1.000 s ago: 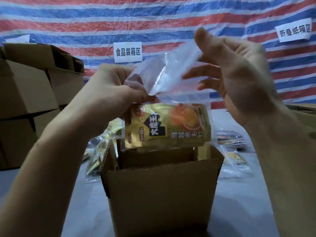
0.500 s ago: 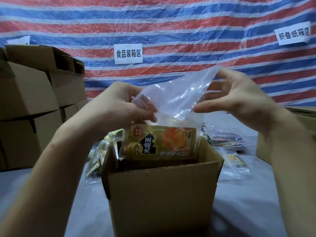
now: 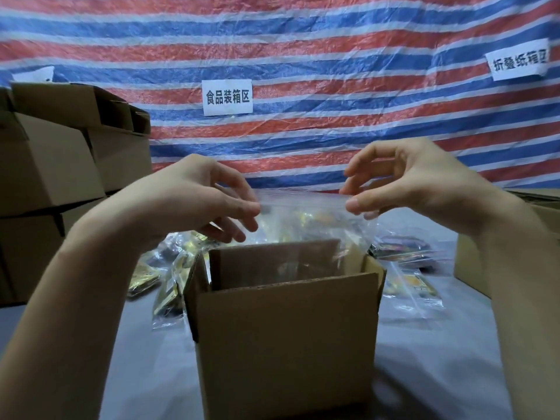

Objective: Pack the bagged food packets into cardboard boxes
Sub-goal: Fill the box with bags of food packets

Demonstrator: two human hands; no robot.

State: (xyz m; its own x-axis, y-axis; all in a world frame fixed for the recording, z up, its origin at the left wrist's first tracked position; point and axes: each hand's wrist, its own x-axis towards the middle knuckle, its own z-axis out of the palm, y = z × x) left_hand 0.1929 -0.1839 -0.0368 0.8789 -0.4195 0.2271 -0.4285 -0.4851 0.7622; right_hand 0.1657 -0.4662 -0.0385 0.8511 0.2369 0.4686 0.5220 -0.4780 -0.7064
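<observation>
While below the 食品装箱区 sign (image 3: 227,97), left hand (image 3: 197,201) and right hand (image 3: 403,180) pinch-tight on clear bag (image 3: 303,213) over box (image 3: 285,328).

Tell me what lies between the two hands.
Head view: the clear plastic bag stretches there, its top edge pinched by left hand and right hand, above the cardboard box.

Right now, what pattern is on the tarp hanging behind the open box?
Red, blue and white horizontal stripes run across the tarp; the head view shows it clearly.
</observation>
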